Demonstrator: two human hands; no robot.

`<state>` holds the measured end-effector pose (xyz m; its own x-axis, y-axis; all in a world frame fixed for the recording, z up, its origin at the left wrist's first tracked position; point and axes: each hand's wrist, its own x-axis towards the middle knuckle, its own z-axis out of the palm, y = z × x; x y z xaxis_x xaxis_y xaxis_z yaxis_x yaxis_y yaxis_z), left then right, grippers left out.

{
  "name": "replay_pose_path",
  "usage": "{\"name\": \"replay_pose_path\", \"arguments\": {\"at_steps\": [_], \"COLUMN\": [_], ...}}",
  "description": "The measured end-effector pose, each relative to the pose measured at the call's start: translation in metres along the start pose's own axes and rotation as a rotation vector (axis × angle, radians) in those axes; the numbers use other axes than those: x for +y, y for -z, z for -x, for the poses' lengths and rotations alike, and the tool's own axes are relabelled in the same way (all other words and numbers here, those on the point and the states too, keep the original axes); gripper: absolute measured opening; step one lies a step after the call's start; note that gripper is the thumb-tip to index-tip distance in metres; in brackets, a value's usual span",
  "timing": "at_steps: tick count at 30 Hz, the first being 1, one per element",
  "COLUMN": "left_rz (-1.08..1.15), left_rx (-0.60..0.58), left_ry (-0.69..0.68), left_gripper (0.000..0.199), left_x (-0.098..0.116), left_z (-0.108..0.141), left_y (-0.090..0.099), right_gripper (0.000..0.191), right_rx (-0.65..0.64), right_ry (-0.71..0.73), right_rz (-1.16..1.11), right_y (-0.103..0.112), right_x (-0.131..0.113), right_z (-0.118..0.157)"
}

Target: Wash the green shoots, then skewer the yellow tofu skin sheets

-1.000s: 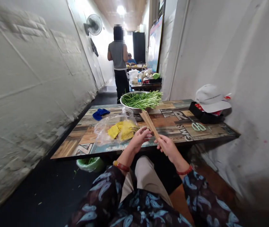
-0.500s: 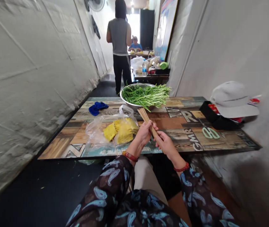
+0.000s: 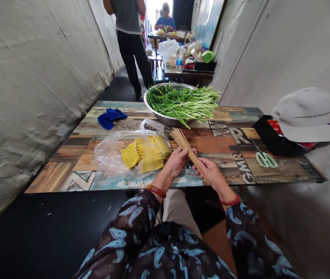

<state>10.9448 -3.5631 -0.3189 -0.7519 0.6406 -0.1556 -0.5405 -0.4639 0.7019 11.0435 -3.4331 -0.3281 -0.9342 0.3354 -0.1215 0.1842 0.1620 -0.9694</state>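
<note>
A bundle of thin wooden skewers (image 3: 184,142) slants between my two hands over the front of the table. My left hand (image 3: 177,162) is wrapped round its middle. Around the lower end closes my right hand (image 3: 210,170), its fingers on the sticks. Just left of my hands lies a clear plastic bag (image 3: 109,151) with yellow folded food sheets (image 3: 153,153) in it and at its mouth. One thin stick (image 3: 138,176) pokes out from the yellow pieces toward the table edge. Behind the skewers stands a metal bowl (image 3: 165,119) heaped with long green chives (image 3: 182,100).
On the wood-patterned table (image 3: 57,170) lie a blue cloth (image 3: 111,117) at left and green-handled scissors (image 3: 266,159) at right. A pale cap (image 3: 306,114) rests on a black box (image 3: 265,131). Beyond, a person (image 3: 130,38) stands and another person (image 3: 165,23) sits.
The view has tipped down and come closer to the table. The skewers' top ends have fanned out slightly between my hands. The standing person has shifted left in view, legs wider apart.
</note>
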Motion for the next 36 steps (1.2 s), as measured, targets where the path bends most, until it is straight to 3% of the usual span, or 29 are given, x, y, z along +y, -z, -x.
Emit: {"name": "replay_pose_path", "arguments": {"at_steps": [3,6,8,11,14,17,21,24,27,31,36], "left_rz": [-0.047,-0.126,-0.2,-0.343,-0.52,-0.751,-1.262,-1.727,-2.067,-2.209,-2.264], "left_rx": [0.079,0.138,0.144,0.094,0.06,0.074,0.133,0.144,0.085,-0.039,-0.084], "left_ry": [0.01,-0.005,-0.025,-0.077,-0.15,-0.236,-0.423,-0.52,-0.469,-0.42,-0.523], "left_gripper": [0.03,0.035,0.037,0.033,0.03,0.031,0.027,0.027,0.023,0.027,0.028], "left_x": [-0.003,-0.007,-0.009,-0.013,-0.015,-0.012,-0.002,0.004,0.006,0.006,0.006], "left_z": [0.004,0.017,0.027,0.042,0.054,0.064,0.071,0.065,0.051,0.04,0.042], "left_y": [0.002,0.004,0.006,0.01,0.016,0.02,0.014,0.002,-0.008,-0.013,-0.013], "right_gripper": [0.047,0.041,0.038,0.033,0.032,0.03,0.027,0.027,0.027,0.029,0.03], "right_rx": [0.034,0.033,-0.01,0.071,0.132,0.044,0.11,0.195,0.203,0.168,0.158], "right_ry": [0.139,0.356,0.459,0.538,0.617,0.71,0.752,0.778,0.826,0.898,0.913], "right_rz": [0.267,0.651,0.876,1.111,1.147,1.031,0.933,0.885,0.909,1.02,1.025], "right_y": [0.025,0.064,0.089,0.109,0.099,0.068,0.035,0.029,0.029,0.028,0.025], "right_x": [0.006,0.01,0.011,0.009,0.004,0.005,0.017,0.027,0.03,0.03,0.034], "right_z": [-0.007,-0.018,-0.027,-0.039,-0.044,-0.041,-0.029,-0.022,-0.02,-0.02,-0.022]}}
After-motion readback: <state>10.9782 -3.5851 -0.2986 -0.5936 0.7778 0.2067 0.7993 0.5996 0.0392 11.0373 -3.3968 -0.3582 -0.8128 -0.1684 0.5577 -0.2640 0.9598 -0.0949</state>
